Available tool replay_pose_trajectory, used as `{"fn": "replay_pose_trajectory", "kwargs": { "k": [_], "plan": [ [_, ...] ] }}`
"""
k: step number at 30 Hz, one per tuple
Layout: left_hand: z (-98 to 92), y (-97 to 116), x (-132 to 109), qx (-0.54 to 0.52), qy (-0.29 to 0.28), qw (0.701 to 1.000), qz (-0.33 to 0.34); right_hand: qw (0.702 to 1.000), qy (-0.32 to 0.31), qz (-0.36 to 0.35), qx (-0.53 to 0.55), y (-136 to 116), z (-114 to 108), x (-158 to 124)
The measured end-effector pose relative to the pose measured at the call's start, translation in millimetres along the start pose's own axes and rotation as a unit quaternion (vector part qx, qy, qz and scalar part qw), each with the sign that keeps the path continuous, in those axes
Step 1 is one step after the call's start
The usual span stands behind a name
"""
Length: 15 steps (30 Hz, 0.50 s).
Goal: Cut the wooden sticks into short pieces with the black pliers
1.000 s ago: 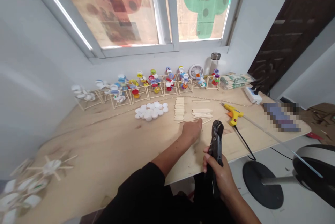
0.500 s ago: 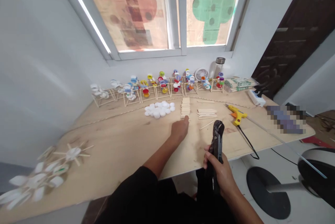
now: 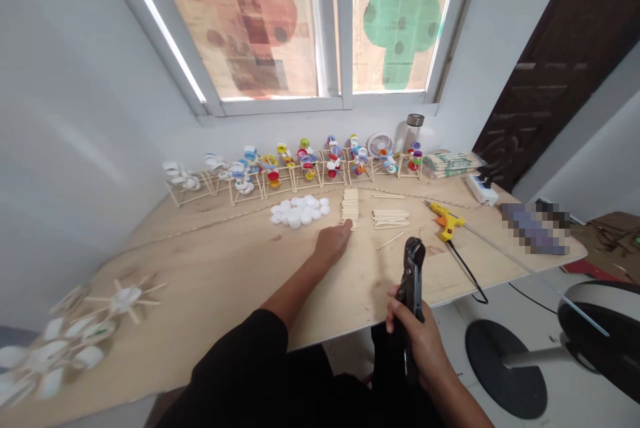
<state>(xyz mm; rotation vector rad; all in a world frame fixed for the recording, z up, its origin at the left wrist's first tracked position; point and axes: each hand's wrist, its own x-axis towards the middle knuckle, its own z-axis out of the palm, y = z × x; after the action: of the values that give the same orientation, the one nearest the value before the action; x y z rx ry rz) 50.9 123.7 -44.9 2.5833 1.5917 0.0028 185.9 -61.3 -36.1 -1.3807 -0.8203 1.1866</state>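
Note:
My right hand (image 3: 419, 335) grips the handles of black cutting pliers (image 3: 412, 268), held upright over the table's near edge. My left hand (image 3: 333, 241) reaches across the plywood table (image 3: 210, 281) to the near end of a neat stack of wooden sticks (image 3: 350, 205); its fingers are curled at the stack and I cannot make out whether they hold a stick. A second pile of sticks (image 3: 390, 218) lies just to the right, with one loose stick (image 3: 390, 240) nearer me.
White bottle caps (image 3: 299, 211) are heaped left of the sticks. Several cap-and-stick models (image 3: 300, 168) line the back edge. A yellow glue gun (image 3: 447, 220), a power strip (image 3: 481, 189), a stick bundle (image 3: 453, 161) and a fan (image 3: 595, 321) are at right. White pinwheels (image 3: 75, 335) sit near left.
My left hand moved left from the right-hand pile of sticks to the neat stack. The right hand keeps the pliers still. The camera shifted slightly.

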Motion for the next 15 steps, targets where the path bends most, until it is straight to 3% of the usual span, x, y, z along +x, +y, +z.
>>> {"fn": "replay_pose_trajectory", "kwargs": {
  "k": [8, 15],
  "plan": [
    [8.9, 60, 12, -0.056, -0.042, 0.996, 0.054, 1.000, 0.001, 0.003, 0.028, 1, -4, 4],
    [6.8, 68, 19, -0.123, -0.045, 0.990, 0.046, 0.999, 0.016, -0.010, 0.026, 6, -13, 5]
  ]
}}
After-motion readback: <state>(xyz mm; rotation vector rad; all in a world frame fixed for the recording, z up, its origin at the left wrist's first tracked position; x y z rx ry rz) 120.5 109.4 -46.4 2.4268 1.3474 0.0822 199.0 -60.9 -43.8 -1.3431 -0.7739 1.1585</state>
